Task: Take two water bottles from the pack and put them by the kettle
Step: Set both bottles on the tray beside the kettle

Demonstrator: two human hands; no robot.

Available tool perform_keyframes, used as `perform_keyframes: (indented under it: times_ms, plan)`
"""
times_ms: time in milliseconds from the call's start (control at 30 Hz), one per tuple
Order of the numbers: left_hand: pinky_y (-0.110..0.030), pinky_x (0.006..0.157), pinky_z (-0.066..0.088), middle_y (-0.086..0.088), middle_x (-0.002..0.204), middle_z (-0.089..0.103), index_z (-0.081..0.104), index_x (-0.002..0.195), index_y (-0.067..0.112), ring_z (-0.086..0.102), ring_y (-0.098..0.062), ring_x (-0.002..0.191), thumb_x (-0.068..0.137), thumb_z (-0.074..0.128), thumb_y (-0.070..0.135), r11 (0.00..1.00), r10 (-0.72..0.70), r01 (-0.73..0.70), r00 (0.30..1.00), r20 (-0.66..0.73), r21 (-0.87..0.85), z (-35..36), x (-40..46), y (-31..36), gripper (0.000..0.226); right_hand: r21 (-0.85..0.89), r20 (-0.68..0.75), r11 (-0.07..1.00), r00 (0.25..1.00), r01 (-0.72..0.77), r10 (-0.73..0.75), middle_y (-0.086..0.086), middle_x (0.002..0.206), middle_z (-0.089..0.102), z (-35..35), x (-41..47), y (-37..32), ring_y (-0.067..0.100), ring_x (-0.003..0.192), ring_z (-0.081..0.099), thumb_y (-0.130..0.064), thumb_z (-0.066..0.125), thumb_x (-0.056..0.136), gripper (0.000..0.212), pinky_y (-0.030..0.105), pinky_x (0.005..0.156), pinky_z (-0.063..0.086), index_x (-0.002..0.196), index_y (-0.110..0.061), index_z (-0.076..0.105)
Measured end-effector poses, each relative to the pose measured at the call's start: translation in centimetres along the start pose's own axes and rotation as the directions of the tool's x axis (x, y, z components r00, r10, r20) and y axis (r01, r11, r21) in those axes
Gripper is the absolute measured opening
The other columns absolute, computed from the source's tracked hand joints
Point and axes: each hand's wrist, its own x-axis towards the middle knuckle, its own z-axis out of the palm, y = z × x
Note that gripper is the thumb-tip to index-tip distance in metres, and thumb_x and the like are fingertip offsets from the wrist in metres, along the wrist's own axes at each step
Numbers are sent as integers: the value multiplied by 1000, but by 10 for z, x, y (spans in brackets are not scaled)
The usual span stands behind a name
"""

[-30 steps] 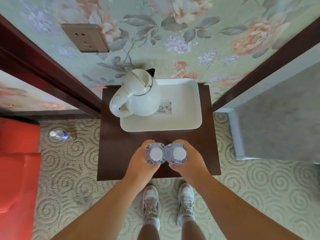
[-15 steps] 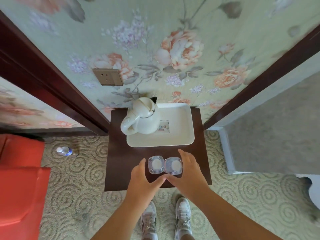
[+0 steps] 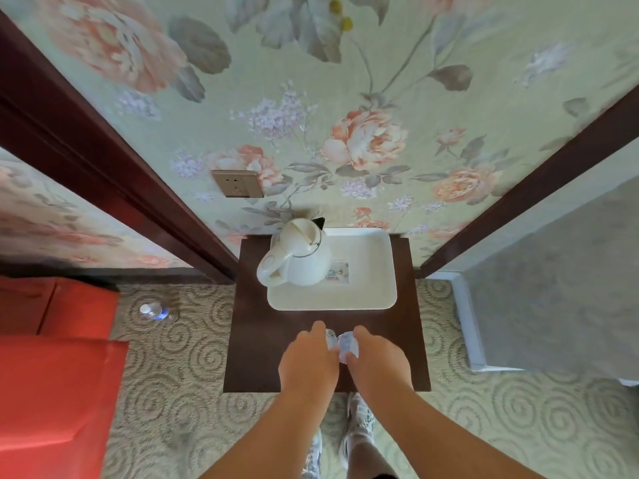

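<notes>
Two clear water bottles stand side by side on the dark brown table [image 3: 262,340], in front of the white tray [image 3: 377,292]. Only part of the left bottle [image 3: 330,337] and the top of the right bottle [image 3: 347,347] show between my hands. My left hand [image 3: 307,361] and my right hand [image 3: 377,357] hover over them with fingers loosely apart, hiding most of both. The white kettle [image 3: 297,261] stands on the tray's left half, just beyond the bottles.
The table stands against floral wallpaper with a wall socket [image 3: 237,183] above it. Another water bottle [image 3: 154,311] lies on the patterned carpet to the left, near a red seat [image 3: 52,375]. Dark wooden frames run on both sides. My shoes [image 3: 358,426] are below the table edge.
The view has risen and pulled back from the table. My hands let go of the two bottles after setting them down, and now hang over them.
</notes>
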Motion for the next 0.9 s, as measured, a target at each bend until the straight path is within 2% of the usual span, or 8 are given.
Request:
perform_keyframes:
  times_ms: [100,200,267,400,567,667,733,900]
  plan:
    - [-23,67,43,1,103,72,65,118,22,69,-17,87,102,58,30,997,12,-12,1000,-4,75,2,9,6,19,64,36,998,999,29,-31,-4,101,73,-4,11,8,18,83,63,-26,54,104,15,25,65,45,118,-24,59]
    - [-23,67,41,4,90,64,68,113,22,61,-15,80,100,57,29,994,27,-26,1000,-11,105,-10,18,14,18,137,-3,989,999,47,-47,-12,76,57,-28,21,18,14,75,57,-30,55,98,5,20,52,40,94,-28,54]
    - [-23,69,43,4,92,67,69,109,22,64,-14,82,99,56,32,993,58,-52,997,-54,105,-26,24,26,19,160,-51,984,996,77,-69,-13,78,58,-56,34,20,15,74,56,-36,59,94,8,17,50,32,92,-29,55]
    - [-26,69,45,3,90,74,70,101,20,66,-15,83,97,57,36,994,93,-88,993,-74,68,-64,52,66,21,146,-115,982,988,120,-103,-11,75,57,-118,75,15,17,73,60,-37,61,87,11,24,56,43,93,-28,63]
    - [-30,63,41,7,67,54,71,94,15,60,-20,75,93,63,30,987,159,-155,983,-90,48,-93,107,107,17,94,-200,986,973,135,-114,-10,68,57,-168,134,10,13,64,60,-32,65,82,12,26,53,47,76,-24,58]
    - [-29,67,41,0,82,67,72,96,14,66,-25,86,88,67,27,983,184,-182,978,-99,23,-96,144,118,15,121,-226,985,970,125,-95,-8,68,56,-179,165,10,16,64,57,-28,68,82,18,24,48,35,71,-25,54]
    - [-28,68,41,-4,92,72,71,95,14,69,-29,96,87,68,22,981,189,-192,976,-105,-21,-92,167,120,12,120,-233,985,968,120,-90,-5,72,59,-178,182,13,21,70,58,-27,69,84,11,25,49,37,80,-18,63]
    - [-28,70,42,-8,110,77,73,109,9,70,-29,104,89,70,23,979,184,-194,972,-144,-60,-79,211,123,25,153,-247,984,968,92,-52,0,91,66,-165,219,20,26,88,65,-32,71,91,23,31,66,47,102,-13,70]
